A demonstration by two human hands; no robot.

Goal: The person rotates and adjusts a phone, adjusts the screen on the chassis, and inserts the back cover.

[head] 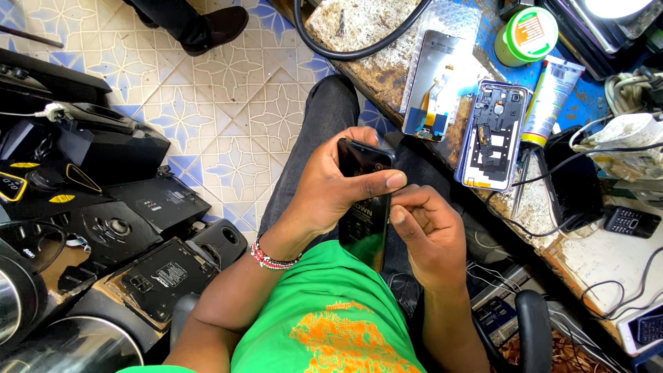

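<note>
My left hand (331, 186) grips a black phone back cover (366, 221) from its left side, thumb laid across the upper part. My right hand (425, 231) is curled against the cover's right edge, fingertips touching it. The cover is held upright over my lap, above my green shirt. A beaded bracelet sits on my left wrist.
On the worn workbench (359, 41) lie an opened phone frame (494, 135), a phone screen panel (438, 83), a glue tube (552, 97), a green-lidded jar (526, 34), tweezers and cables. Black audio equipment (103, 228) piles up on the left. Another person's shoe (214, 27) rests on the tiled floor.
</note>
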